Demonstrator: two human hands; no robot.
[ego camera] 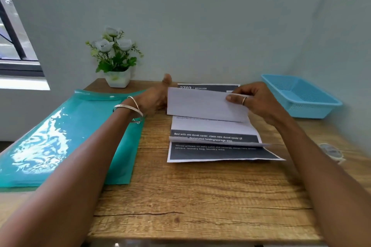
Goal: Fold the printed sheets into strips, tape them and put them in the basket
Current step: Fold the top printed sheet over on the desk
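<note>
Right hand (259,102) pinches printed sheet (206,106) top flap to fold it over; left hand (158,96) steadies edge, finger state can't tell; basket (301,96) empty.

This looks like a small desk nook in a home or office: a wood-grain table (200,196) pushed into a pale wall corner, a potted white-flower plant (115,60) beyond the left hand (154,99) (likely artificial), a window (14,42) farther left, a teal document folder (66,138) under that forearm.
</note>
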